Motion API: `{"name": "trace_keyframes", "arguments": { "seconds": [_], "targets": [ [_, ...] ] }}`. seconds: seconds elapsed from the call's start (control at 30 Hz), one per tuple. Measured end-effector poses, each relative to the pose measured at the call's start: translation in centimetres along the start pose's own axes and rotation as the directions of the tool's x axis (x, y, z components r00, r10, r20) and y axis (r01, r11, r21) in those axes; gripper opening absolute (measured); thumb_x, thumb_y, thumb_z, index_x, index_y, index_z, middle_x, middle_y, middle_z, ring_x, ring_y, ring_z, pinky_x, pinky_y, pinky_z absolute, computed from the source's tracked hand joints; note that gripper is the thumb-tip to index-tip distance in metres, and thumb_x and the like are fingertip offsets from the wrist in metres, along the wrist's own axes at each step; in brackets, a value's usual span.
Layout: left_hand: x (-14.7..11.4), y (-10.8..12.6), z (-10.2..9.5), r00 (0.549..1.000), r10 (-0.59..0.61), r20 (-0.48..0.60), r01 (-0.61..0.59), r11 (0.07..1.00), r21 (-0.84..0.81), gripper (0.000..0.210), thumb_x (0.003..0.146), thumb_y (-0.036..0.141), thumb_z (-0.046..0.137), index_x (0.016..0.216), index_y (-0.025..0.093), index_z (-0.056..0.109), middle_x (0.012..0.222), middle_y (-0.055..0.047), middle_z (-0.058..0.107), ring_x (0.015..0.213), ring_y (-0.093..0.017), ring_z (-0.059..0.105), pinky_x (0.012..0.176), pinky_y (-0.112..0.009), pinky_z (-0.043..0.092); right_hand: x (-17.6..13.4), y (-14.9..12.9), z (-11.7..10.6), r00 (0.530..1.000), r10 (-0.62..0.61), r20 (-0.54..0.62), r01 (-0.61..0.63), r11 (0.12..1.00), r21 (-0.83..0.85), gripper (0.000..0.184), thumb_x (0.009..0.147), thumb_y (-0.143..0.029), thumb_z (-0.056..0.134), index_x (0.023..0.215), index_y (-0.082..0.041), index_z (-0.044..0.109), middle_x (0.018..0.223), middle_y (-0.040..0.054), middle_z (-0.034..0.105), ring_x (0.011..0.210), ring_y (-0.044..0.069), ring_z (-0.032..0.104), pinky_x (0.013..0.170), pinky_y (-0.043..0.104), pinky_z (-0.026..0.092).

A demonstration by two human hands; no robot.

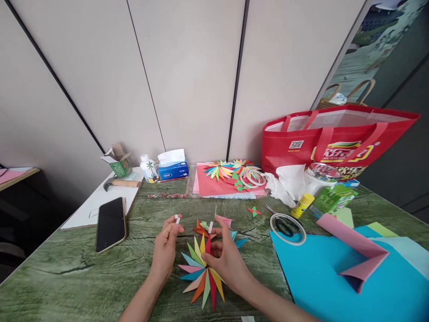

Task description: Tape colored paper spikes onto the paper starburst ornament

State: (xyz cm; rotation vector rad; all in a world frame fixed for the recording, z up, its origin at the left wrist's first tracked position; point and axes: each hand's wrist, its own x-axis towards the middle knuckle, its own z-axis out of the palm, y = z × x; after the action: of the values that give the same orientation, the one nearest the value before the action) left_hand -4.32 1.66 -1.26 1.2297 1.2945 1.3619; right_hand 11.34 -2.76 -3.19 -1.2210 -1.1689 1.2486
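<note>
The green wood-grained table (50, 286) bears blue paper (315, 268), a white sheet (83, 219) and a tissue box (173, 172).

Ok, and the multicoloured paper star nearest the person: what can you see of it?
The star looks made of folded paper: narrow, pointed rays in red, orange, yellow, green, blue, pink and peach, spreading around a small dark centre. It appears to lie flat on the green wood-patterned table, below and between the hands. The right hand covers part of its right side, its thumb seemingly resting near the centre, so not every ray shows.
</note>
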Motion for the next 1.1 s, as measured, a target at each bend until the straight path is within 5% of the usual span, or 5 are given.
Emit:
{"name": "trace_keyframes", "arguments": {
  "seconds": [0.37,0.53,0.67,0.87,1.1],
  "targets": [
    [-0.1,0.3,0.1,0.998,-0.053,0.042,0.055,0.997,-0.045,0.027,0.063,0.04,0.068,0.077,0.017,0.067,0.116,-0.012,0.056,0.116,-0.029,0.045,0.095,-0.038,0.036,0.0,0.1,0.1,1.0,-0.008,0.005,0.008,1.0,0.01,0.082,0.063,-0.011,0.059,0.131,-0.026,0.018,0.11,0.0057,0.042,0.071,0.012,0.058,0.07,0.031,0.051],
    [-0.6,1.3,0.4,0.958,-0.183,0.223,0.226,0.957,-0.184,0.056,0.066,0.042,0.067,0.117,0.024,0.05,0.117,-0.012,0.057,0.101,-0.027,0.059,0.081,-0.037,0.048,0.4,-1.2,-0.4,0.999,-0.027,-0.03,0.029,0.995,0.095,0.079,0.063,-0.012,0.06,0.129,-0.026,0.02,0.11,0.0062,0.041,0.077,0.014,0.06,0.073,0.032,0.051],
    [-1.5,2.3,1.2,0.892,-0.254,0.373,0.352,0.909,-0.224,0.092,0.052,0.025,0.079,0.13,0.029,0.031,0.104,-0.009,0.063,0.083,-0.024,0.065,0.064,-0.031,0.051,0.8,-2.5,-0.6,0.997,-0.048,-0.059,0.057,0.985,0.162,0.08,0.063,-0.016,0.063,0.129,-0.028,0.019,0.114,0.0065,0.04,0.078,0.014,0.061,0.074,0.032,0.051],
    [-2.3,2.9,2.2,0.898,-0.365,0.243,0.407,0.9,-0.153,0.098,0.046,0.022,0.081,0.13,0.025,0.03,0.076,0.001,0.067,0.06,-0.017,0.064,0.054,-0.027,0.051,1.3,-2.6,-0.6,0.997,-0.006,-0.073,0.021,0.977,0.211,0.078,0.062,-0.024,0.068,0.126,-0.027,0.023,0.108,0.0052,0.041,0.074,0.012,0.059,0.072,0.031,0.051],
    [-1.9,3.0,2.0,0.907,-0.385,0.171,0.411,0.898,-0.159,0.101,0.045,0.028,0.081,0.132,0.024,0.03,0.072,0.0,0.069,0.057,-0.018,0.064,0.052,-0.026,0.05,1.4,-2.6,-1.6,1.0,-0.014,-0.002,0.014,0.979,0.201,0.071,0.065,-0.026,0.065,0.125,-0.028,0.026,0.1,0.0032,0.044,0.075,0.012,0.06,0.069,0.031,0.051]
  ]
}}
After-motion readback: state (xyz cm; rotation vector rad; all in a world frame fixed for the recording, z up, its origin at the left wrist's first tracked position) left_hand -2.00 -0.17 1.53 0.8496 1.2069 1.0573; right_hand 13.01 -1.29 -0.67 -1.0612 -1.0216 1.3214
